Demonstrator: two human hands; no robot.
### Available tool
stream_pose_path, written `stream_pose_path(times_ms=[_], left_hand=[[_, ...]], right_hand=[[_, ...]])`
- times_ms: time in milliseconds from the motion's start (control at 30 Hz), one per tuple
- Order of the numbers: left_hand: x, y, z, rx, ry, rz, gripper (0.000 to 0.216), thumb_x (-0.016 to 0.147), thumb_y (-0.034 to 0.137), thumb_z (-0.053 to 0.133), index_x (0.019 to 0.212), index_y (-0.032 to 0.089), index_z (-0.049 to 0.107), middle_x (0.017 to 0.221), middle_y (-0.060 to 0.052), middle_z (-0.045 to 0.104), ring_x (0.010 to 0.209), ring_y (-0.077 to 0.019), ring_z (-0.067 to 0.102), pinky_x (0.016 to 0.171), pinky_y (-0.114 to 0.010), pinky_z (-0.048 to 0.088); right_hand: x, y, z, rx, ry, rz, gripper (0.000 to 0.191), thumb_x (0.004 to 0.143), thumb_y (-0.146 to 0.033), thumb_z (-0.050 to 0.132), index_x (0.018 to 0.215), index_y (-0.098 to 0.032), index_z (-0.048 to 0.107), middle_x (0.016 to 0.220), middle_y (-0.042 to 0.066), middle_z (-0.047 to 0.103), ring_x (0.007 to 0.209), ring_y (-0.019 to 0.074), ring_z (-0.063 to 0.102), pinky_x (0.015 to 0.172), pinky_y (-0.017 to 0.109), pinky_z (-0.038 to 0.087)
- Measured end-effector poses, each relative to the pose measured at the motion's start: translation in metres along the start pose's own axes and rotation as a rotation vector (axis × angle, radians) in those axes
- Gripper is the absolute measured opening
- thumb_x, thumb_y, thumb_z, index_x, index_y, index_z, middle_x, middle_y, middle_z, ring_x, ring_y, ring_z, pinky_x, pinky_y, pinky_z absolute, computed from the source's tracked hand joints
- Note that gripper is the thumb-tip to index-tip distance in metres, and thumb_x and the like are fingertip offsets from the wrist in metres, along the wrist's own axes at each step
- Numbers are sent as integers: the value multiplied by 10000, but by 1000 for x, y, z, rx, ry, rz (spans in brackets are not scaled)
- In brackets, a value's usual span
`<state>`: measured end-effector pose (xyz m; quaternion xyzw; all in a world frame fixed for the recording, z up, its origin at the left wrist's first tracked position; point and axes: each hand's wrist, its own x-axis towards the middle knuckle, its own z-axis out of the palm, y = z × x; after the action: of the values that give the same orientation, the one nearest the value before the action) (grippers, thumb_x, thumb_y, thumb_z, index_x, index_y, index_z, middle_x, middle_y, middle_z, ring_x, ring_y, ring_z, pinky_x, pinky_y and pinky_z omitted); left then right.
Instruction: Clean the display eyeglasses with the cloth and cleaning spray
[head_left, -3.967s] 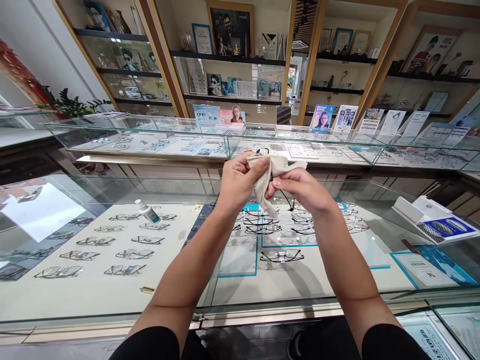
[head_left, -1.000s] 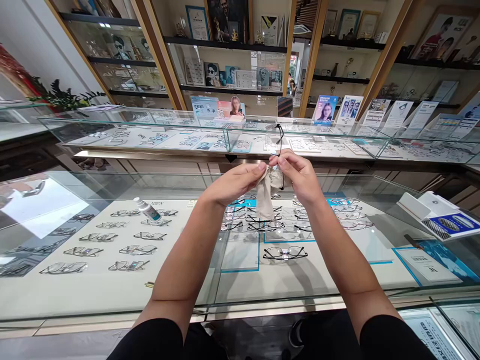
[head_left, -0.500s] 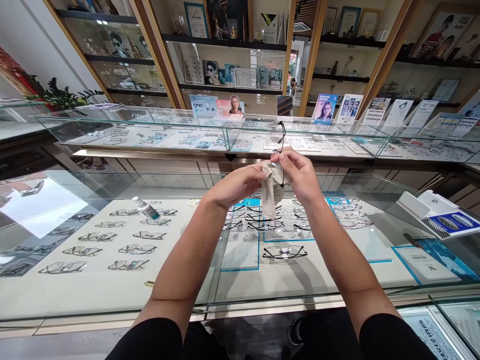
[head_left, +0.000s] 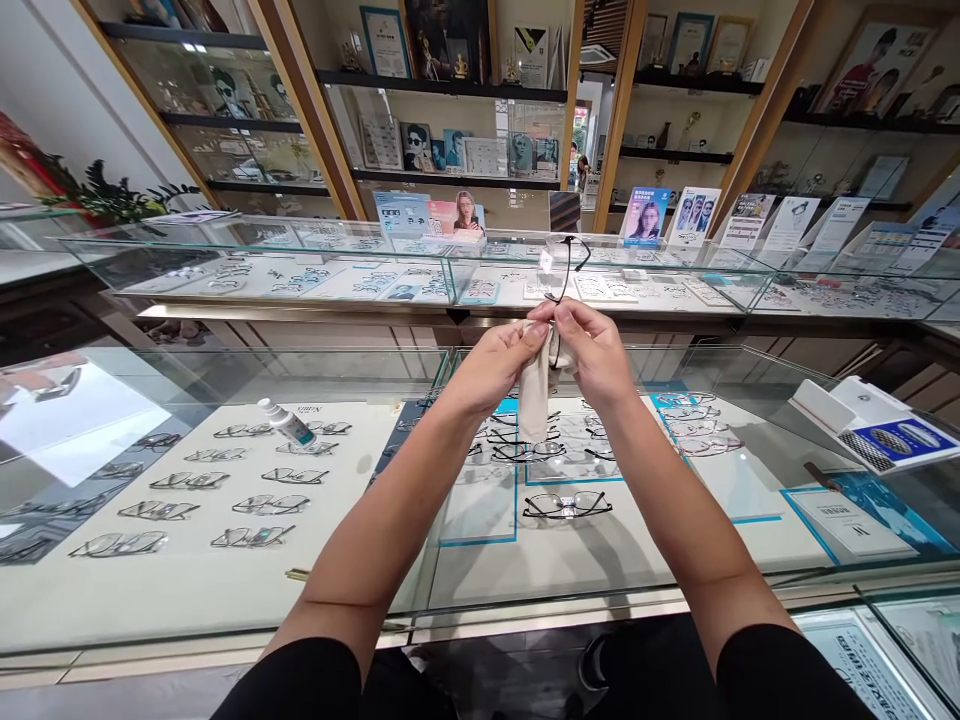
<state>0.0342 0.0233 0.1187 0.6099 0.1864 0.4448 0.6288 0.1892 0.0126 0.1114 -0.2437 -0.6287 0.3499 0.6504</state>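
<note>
Above the glass display case, a pair of eyeglasses (head_left: 568,270) with a thin black frame stands on end between my two hands. My left hand (head_left: 499,362) is closed on a pale beige cloth (head_left: 534,395), which hangs down below the fingers. With thumb and fingers pinched, my right hand (head_left: 596,345) grips the eyeglasses near the middle of the frame. Part of the cloth lies against the lower part of the frame. The fingers and cloth hide most of the lower lens.
Under the case's glass (head_left: 420,600) lie rows of eyeglasses (head_left: 568,505). A white spray bottle (head_left: 289,422) stands on the left, and an open white-and-blue box (head_left: 892,435) on the right. Behind is another glass display case (head_left: 337,270) with upright cards.
My left hand has shifted slightly right and up, closer to my right hand. The eyeglasses have turned a little, and the cloth hangs straighter. The view has moved slightly.
</note>
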Motion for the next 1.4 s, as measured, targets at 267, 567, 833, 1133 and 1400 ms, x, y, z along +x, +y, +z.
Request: stream_pose_path(times_ms=[267,567,833,1133,1400], left_hand=[[0,-2,9,-47,64,61,542,709,610,988,816,148,726,727,-10,692,706,-128,631,676,-254,500],[-5,0,11,25,31,76,552,626,450,1057,931,155,703,766,1,692,648,-114,591,624,-251,467],[-6,-10,21,293,115,313,524,888,591,842,1188,184,708,962,-60,751,855,-196,657,777,-300,510],[-4,-21,27,212,318,401,588,859,743,809,1003,187,683,864,-31,711,777,-164,615,736,-288,512],[-6,-20,27,297,375,402,582,972,765,651,812,208,601,727,2,545,685,-146,456,651,-298,406]], right_hand=[[-3,-5,4,108,-64,67,346,965,-644,744,1002,-323,867,1135,13,857,1127,257,773,1122,475,575],[-4,-14,8,210,-4,53,297,904,-605,822,882,-310,852,1029,29,854,1188,271,774,1158,480,577],[-3,-9,11,236,149,118,385,867,-666,806,943,-289,809,1106,63,853,1131,275,774,1078,465,621],[-12,-7,27,220,97,30,299,961,-566,718,971,-308,869,1148,38,860,1210,272,761,1179,486,575],[-13,-10,30,238,133,53,263,928,-530,749,930,-298,872,1086,42,867,1238,281,767,1175,500,570]])
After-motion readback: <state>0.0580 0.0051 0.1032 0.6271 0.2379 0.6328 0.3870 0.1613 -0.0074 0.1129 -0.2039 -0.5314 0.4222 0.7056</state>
